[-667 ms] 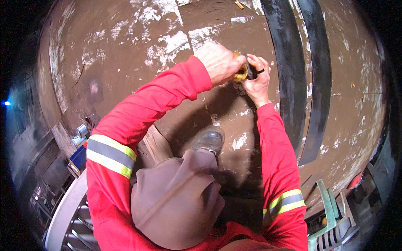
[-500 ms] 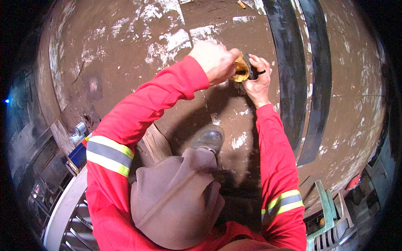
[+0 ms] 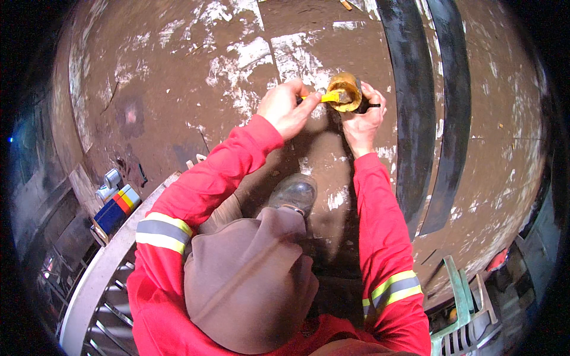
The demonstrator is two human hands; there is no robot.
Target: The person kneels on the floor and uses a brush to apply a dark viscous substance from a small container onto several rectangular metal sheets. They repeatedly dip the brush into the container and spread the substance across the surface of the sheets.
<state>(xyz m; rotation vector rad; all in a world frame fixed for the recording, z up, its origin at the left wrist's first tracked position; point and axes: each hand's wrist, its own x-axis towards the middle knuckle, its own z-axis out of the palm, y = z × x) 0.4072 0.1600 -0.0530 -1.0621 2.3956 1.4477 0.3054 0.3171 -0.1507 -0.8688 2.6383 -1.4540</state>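
My left hand [image 3: 288, 108] grips a yellow-handled tool [image 3: 325, 97], its tip reaching into a small round tin [image 3: 346, 92] of yellowish-brown paste. My right hand [image 3: 363, 118] holds that tin from below and from the right side. Both arms wear red sleeves with reflective bands. Below the hands a grey shoe [image 3: 294, 193] stands on the stained brown floor [image 3: 178, 89], and my brown-trousered knee [image 3: 249, 279] fills the lower middle.
Two long dark curved strips [image 3: 427, 118] lie on the floor to the right of the hands. A metal grate frame [image 3: 101, 279] sits at lower left, with a blue, red and yellow box [image 3: 119, 207] and a small can [image 3: 108, 184] beside it. A green rack [image 3: 469, 308] is at lower right.
My left hand has drawn back to the left of the tin, so the yellow handle and the tin's paste now show. The right hand keeps its hold.
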